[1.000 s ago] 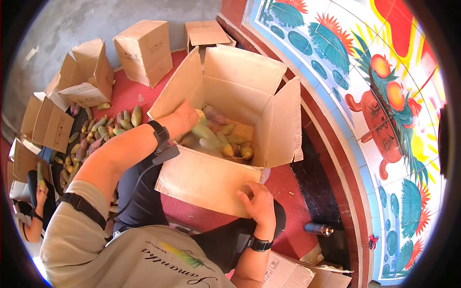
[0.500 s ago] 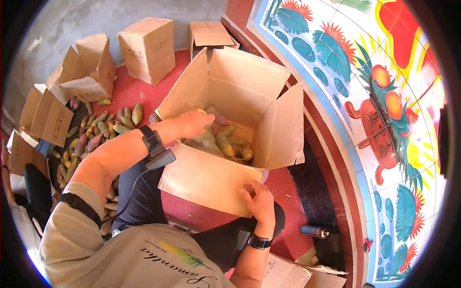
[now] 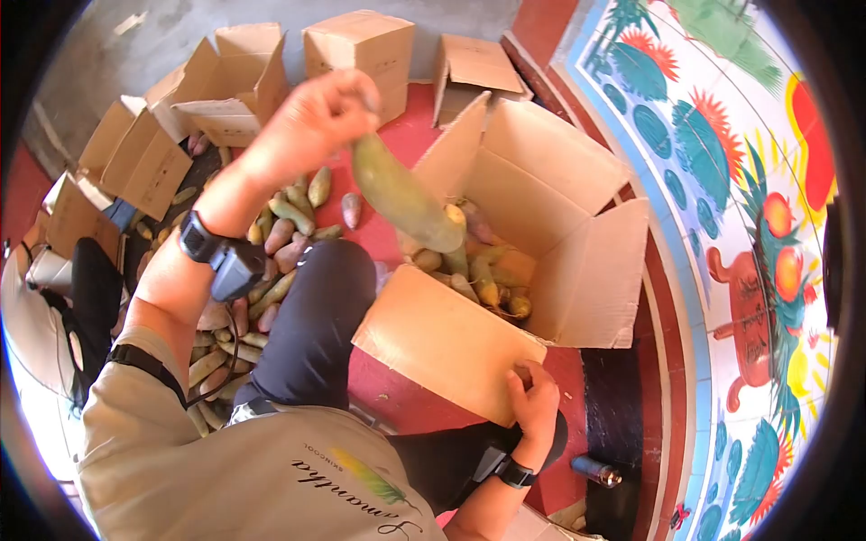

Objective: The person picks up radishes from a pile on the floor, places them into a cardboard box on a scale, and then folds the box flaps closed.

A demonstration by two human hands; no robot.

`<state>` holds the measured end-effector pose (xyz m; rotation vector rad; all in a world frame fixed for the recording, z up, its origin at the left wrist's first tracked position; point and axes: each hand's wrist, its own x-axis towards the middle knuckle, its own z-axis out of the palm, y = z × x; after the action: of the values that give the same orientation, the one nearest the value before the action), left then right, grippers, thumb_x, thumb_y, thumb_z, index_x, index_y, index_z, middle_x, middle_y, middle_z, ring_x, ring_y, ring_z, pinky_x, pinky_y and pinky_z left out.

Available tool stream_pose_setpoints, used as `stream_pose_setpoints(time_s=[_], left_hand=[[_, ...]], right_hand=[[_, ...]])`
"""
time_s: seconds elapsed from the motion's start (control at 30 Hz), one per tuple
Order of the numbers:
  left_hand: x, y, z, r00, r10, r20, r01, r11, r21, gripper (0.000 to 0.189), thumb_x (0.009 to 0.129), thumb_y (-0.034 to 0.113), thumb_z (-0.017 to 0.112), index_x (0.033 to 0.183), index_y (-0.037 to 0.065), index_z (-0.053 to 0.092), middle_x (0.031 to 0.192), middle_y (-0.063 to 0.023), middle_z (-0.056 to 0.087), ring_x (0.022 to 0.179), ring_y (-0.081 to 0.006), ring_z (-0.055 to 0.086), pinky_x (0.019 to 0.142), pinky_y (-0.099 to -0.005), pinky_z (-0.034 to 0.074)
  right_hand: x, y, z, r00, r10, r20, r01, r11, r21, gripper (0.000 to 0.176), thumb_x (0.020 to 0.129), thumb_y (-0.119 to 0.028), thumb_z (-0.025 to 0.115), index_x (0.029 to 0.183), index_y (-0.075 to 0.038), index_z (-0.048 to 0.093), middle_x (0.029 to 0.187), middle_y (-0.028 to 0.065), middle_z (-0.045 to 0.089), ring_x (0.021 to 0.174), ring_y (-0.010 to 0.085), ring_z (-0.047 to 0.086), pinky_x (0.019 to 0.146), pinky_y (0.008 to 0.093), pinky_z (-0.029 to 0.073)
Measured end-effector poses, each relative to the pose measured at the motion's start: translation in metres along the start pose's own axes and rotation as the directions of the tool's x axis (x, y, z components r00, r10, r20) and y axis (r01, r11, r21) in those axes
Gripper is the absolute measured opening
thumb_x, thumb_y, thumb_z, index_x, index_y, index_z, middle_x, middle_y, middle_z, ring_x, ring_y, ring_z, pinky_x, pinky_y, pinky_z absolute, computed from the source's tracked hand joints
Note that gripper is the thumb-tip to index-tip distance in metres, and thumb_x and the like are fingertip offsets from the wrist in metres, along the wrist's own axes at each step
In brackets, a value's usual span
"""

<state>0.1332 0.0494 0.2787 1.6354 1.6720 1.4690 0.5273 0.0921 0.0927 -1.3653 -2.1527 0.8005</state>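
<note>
My left hand (image 3: 327,113) is raised left of the open cardboard box (image 3: 582,293), its fingers closed round one end of a long green radish (image 3: 397,185). The radish hangs at a slant, its lower end in front of the box opening. Inside the box lie several green and yellowish radishes (image 3: 492,284), partly hidden by the held one. My right hand (image 3: 534,397) is closed at the outer corner of the box's near flap (image 3: 451,329), thumb and curled fingers at its edge.
Many green and pinkish radishes (image 3: 284,239) lie in a pile on the red floor. Cardboard boxes (image 3: 230,81) stand along the grey wall. A dark bottle (image 3: 595,471) lies by the tiled wall (image 3: 672,153). Another person's dark-clad leg (image 3: 95,298) shows at the left.
My left hand has come up out of the box and moved left, now with the green radish in it. The right hand stays at the flap. The view has shifted left.
</note>
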Motion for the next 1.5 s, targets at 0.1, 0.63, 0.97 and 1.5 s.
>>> stream_pose_setpoints(time_s=[0.1, 0.63, 0.97, 1.5], left_hand=[[-0.014, -0.011, -0.043, 0.978, -0.001, -0.211, -0.016, 0.997, -0.079, 0.007, 0.086, 0.008, 0.056, 0.091, 0.011, 0.052, 0.066, 0.0103, 0.047, 0.055, 0.0023, 0.039, 0.047, -0.0142, 0.026], [-0.096, -0.186, -0.158, 0.819, 0.008, -0.574, 0.368, 0.76, 0.536, 0.014, 0.08, 0.011, 0.06, 0.091, 0.004, 0.053, 0.062, -0.0044, 0.048, 0.059, -0.0127, 0.048, 0.057, -0.0285, 0.041], [-0.193, -0.27, -0.166, 0.672, -0.383, -0.634, 0.73, 0.197, 0.655, 0.039, 0.076, 0.021, 0.059, 0.11, 0.003, 0.05, 0.1, -0.0201, 0.06, 0.096, -0.0366, 0.056, 0.08, -0.044, 0.046], [-0.086, -0.128, 0.009, 0.953, 0.171, -0.252, 0.021, 0.787, 0.617, 0.028, 0.082, 0.009, 0.058, 0.109, 0.001, 0.055, 0.096, -0.0147, 0.061, 0.094, -0.0317, 0.057, 0.086, -0.0375, 0.043]], right_hand=[[0.001, 0.006, 0.002, 1.0, 0.008, 0.012, -0.008, 1.0, 0.012, 0.024, 0.074, -0.014, 0.066, 0.093, -0.002, 0.063, 0.077, 0.0176, 0.061, 0.067, 0.0286, 0.06, 0.064, 0.036, 0.047], [0.004, 0.007, 0.007, 0.999, 0.05, -0.012, -0.051, 0.996, -0.07, 0.019, 0.075, -0.013, 0.065, 0.091, -0.003, 0.061, 0.074, 0.0158, 0.062, 0.068, 0.0299, 0.06, 0.063, 0.0376, 0.046], [0.005, 0.004, 0.008, 0.998, 0.056, -0.037, -0.059, 0.993, -0.098, 0.019, 0.075, -0.013, 0.064, 0.091, -0.003, 0.061, 0.071, 0.0149, 0.062, 0.067, 0.0309, 0.06, 0.063, 0.0378, 0.047], [0.0, 0.009, -0.001, 0.886, 0.048, -0.461, 0.0, 0.994, 0.105, 0.01, 0.084, -0.01, 0.059, 0.084, 0.0, 0.058, 0.069, 0.0103, 0.058, 0.061, 0.0191, 0.056, 0.06, 0.0295, 0.045]])
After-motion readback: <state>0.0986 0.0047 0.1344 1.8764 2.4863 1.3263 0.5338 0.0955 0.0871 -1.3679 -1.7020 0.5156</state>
